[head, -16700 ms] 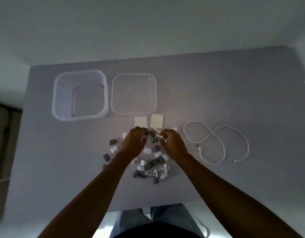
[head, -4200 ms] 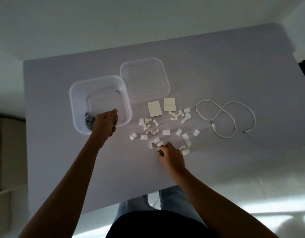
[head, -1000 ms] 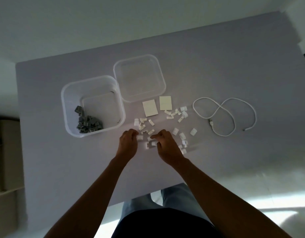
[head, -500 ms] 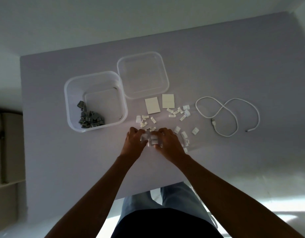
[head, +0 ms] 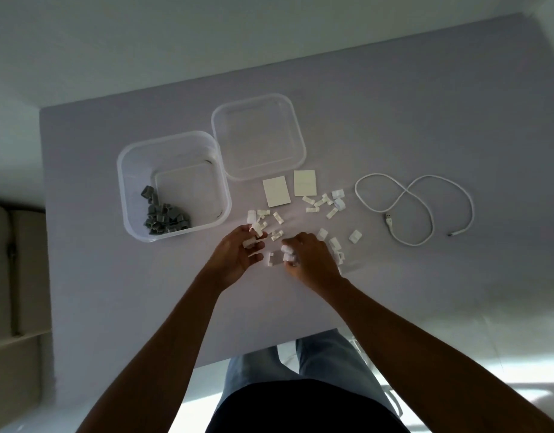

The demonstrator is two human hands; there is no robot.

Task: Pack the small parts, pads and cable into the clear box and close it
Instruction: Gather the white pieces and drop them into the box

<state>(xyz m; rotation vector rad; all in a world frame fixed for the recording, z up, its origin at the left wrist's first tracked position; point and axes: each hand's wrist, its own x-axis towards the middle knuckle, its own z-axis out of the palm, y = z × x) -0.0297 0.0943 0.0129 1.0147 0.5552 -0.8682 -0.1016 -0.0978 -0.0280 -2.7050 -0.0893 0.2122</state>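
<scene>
The clear box (head: pixel 127 195) stands open at the left with a heap of grey parts (head: pixel 164 217) in its near corner. Its lid (head: pixel 258 135) lies flat just behind and to the right. Two pale pads (head: pixel 276 191) rest in front of the lid. Several white parts (head: pixel 324 203) are scattered in the middle of the table. My left hand (head: pixel 238 256) holds a few white parts in its curled fingers. My right hand (head: pixel 310 260) grips more white parts, and one white part (head: pixel 273 259) lies between the hands. The white cable (head: pixel 416 207) lies looped at the right.
The grey table (head: pixel 113 292) ends close in front of me, with my legs below its near edge. A beige cabinet (head: pixel 10 276) stands off the table's left side.
Both hands have drawn slightly apart and lifted with white parts gathered in them. The box, lid, pads and cable have not moved.
</scene>
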